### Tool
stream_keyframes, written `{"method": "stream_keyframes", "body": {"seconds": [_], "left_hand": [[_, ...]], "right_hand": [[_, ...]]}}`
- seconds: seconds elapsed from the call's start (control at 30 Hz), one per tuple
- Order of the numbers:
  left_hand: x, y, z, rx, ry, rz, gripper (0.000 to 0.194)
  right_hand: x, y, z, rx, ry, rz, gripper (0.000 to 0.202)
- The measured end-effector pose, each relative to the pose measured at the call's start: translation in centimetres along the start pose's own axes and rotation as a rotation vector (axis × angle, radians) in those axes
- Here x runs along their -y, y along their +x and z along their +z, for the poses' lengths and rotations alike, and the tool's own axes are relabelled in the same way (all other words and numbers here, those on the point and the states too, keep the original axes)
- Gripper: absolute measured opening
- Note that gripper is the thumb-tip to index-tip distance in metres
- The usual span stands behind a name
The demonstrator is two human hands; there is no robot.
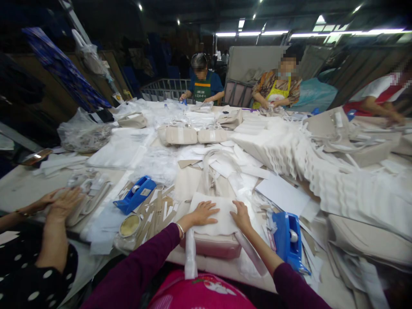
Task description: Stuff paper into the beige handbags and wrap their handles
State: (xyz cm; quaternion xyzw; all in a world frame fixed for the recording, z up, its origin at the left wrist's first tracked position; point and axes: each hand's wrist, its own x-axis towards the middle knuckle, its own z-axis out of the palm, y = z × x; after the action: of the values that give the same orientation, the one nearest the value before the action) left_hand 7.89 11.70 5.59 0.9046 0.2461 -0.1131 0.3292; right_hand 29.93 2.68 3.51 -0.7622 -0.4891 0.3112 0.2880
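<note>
In front of me a pale beige handbag (pixel 214 245) lies on the table, with a white foam sheet (pixel 219 210) spread over its top side. My left hand (pixel 203 213) rests flat on the sheet, fingers spread. At the sheet's right edge, my right hand (pixel 241 216) presses down with its fingers apart. One wrapped strap (pixel 190 253) hangs toward me on the left; another wrapped strap (pixel 252 253) runs under my right forearm. Beyond the sheet stands a looped handle (pixel 206 167) in clear wrap.
Blue tape dispensers stand left (pixel 137 195) and right (pixel 286 240). A tall run of white foam sheets (pixel 289 150) fills the right side. At left, a co-worker's hands (pixel 62 204) touch another beige bag (pixel 93 197). Several people work across the table.
</note>
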Motion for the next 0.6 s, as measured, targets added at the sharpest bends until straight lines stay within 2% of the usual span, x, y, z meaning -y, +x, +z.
{"method": "stream_keyframes", "body": {"seconds": [0.13, 0.2, 0.27, 0.37, 0.47, 0.6], "left_hand": [[0.1, 0.1, -0.2, 0.030, -0.005, -0.008, 0.063], [0.0, 0.0, -0.2, 0.053, -0.018, -0.012, 0.062], [0.0, -0.1, -0.3, 0.056, -0.038, -0.008, 0.062], [0.0, -0.3, -0.4, 0.026, -0.069, 0.000, 0.064], [0.0, -0.4, -0.7, 0.019, -0.075, 0.002, 0.066], [0.2, -0.6, -1.2, 0.020, -0.100, 0.005, 0.066]], "right_hand": [[0.2, -0.8, -0.5, 0.205, -0.040, -0.125, 0.037], [0.4, -0.3, -0.6, 0.301, -0.060, -0.144, 0.021], [0.9, 1.2, -0.7, 0.329, -0.079, -0.150, 0.016], [2.1, 5.1, -0.9, 0.281, -0.100, -0.152, 0.018], [4.0, 10.2, -0.7, 0.227, -0.126, -0.149, 0.017], [7.0, 16.8, 0.8, 0.166, -0.178, -0.135, 0.025]]}}
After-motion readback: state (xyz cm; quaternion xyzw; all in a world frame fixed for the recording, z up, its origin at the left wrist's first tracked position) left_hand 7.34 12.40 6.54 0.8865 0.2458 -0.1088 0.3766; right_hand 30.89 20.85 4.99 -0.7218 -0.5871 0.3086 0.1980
